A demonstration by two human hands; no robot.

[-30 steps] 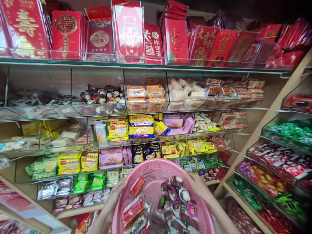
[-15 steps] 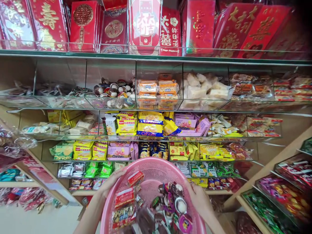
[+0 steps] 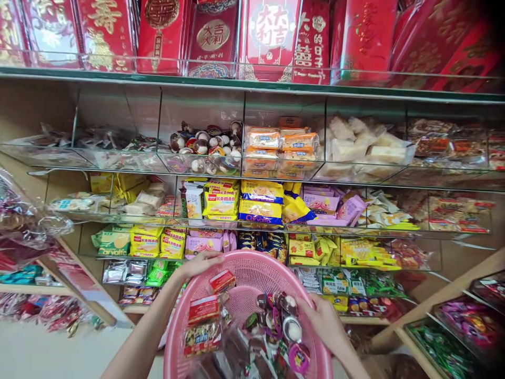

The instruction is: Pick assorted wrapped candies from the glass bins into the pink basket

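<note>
A pink plastic basket (image 3: 252, 258) is at the bottom centre, tilted so its inside shows. It holds red-wrapped snacks (image 3: 203, 309), round candy cups (image 3: 292, 330) and dark brown packets (image 3: 236, 350). At the basket's upper left rim is my left hand (image 3: 201, 263), its fingers closed along the edge. My right hand (image 3: 317, 316) grips the right rim, with the thumb toward the inside and the other fingers hidden behind the wall.
Ahead stand clear-fronted shelves (image 3: 284, 180) with snacks in compartments. Red envelopes (image 3: 270, 39) line the top shelf. Angled side racks (image 3: 418, 342) are at right. Wrapped goods (image 3: 23, 210) hang at left, above pale floor (image 3: 51, 352).
The shelves have shifted right and look slightly larger in view. My left hand has moved up and right along the basket's rim, while my right hand stays on the other side.
</note>
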